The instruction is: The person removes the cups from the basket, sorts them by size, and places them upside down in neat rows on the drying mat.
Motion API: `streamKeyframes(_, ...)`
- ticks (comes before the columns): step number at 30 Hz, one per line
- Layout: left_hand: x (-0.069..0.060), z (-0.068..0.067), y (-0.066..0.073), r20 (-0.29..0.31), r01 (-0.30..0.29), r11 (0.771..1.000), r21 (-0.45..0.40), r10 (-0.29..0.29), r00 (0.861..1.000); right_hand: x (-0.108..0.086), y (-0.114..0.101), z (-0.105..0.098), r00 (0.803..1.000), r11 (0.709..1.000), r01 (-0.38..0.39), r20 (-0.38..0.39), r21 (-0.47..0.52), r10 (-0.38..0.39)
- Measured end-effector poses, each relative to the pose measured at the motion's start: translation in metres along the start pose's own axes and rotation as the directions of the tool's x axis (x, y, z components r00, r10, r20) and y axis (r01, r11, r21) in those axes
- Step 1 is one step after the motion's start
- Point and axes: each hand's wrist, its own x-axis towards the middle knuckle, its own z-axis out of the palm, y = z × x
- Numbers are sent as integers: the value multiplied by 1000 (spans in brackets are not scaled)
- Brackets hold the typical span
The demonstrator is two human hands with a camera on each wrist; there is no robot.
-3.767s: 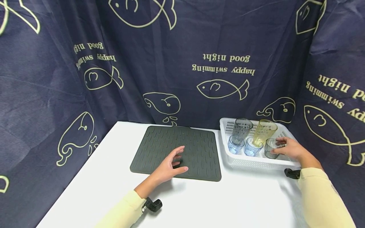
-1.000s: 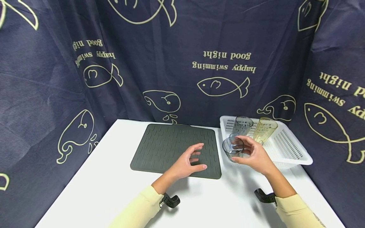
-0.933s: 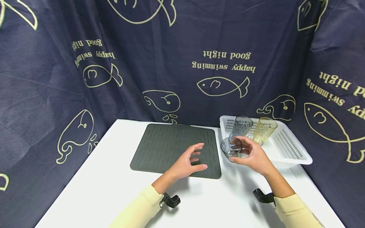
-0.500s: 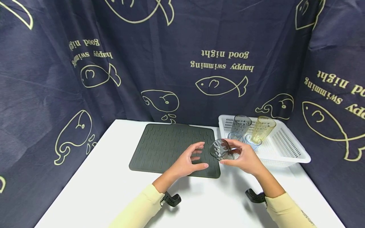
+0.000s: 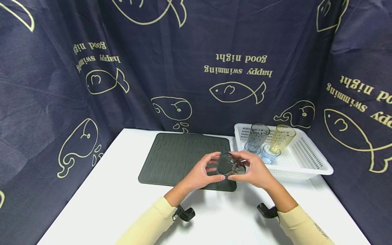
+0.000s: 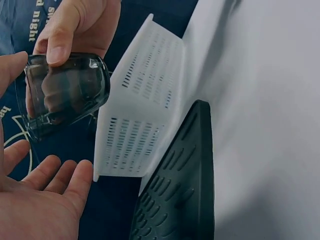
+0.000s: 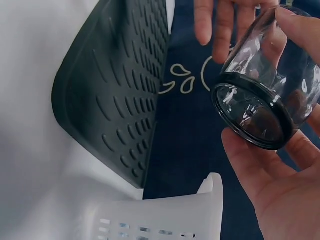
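Note:
In the head view, my right hand (image 5: 256, 173) grips a small dark-tinted glass (image 5: 227, 164) by its sides. The glass is tilted over, mouth to the left, raised above the right front part of a dark ridged mat (image 5: 180, 156). My left hand (image 5: 198, 174) is at its mouth end, fingers spread and loosely bent. In the left wrist view, the left thumb (image 6: 11, 70) comes up to the rim of the glass, while the other fingers stay apart below it; whether the thumb touches is hard to tell. The thick base of the glass (image 7: 252, 117) shows in the right wrist view.
Right of the mat stands a white perforated basket (image 5: 316, 168). Inside are a tall grey glass (image 5: 258, 135), a tall yellow glass (image 5: 282, 136) and two short blue glasses, one left (image 5: 252, 148) and one right (image 5: 270, 156). A dark fish-print curtain (image 5: 196, 68) encloses the white table (image 5: 101, 190).
My right hand has taken the small dark glass out of the basket, carried it left and tipped it towards the left hand. The left hand had earlier shifted right and now stays nearly still.

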Motion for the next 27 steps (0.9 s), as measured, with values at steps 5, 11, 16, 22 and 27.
streamKeyframes(5, 0, 0, 2, -4, 5, 1000, 3, -5, 1000, 2, -4, 2, 1000, 998, 0, 0, -59, 0)
streamKeyframes(11, 2, 0, 4, -20, -9, 1000, -2, 9, 1000, 3, -7, 5, 1000, 993, 17, 4, -114, -16)
streamKeyframes(16, 2, 0, 4, -27, -23, 999, 27, 23, 999, 5, -7, 6, 999, 988, 51, 10, -143, -50)
streamKeyframes(22, 1, -1, 4, -50, -33, 998, 53, 35, 998, 5, -8, 6, 997, 985, 78, 6, -155, -78)
streamKeyframes(27, 1, -2, 6, -69, -56, 998, 26, 57, 996, 5, -10, 6, 997, 989, 74, 7, -128, -74)
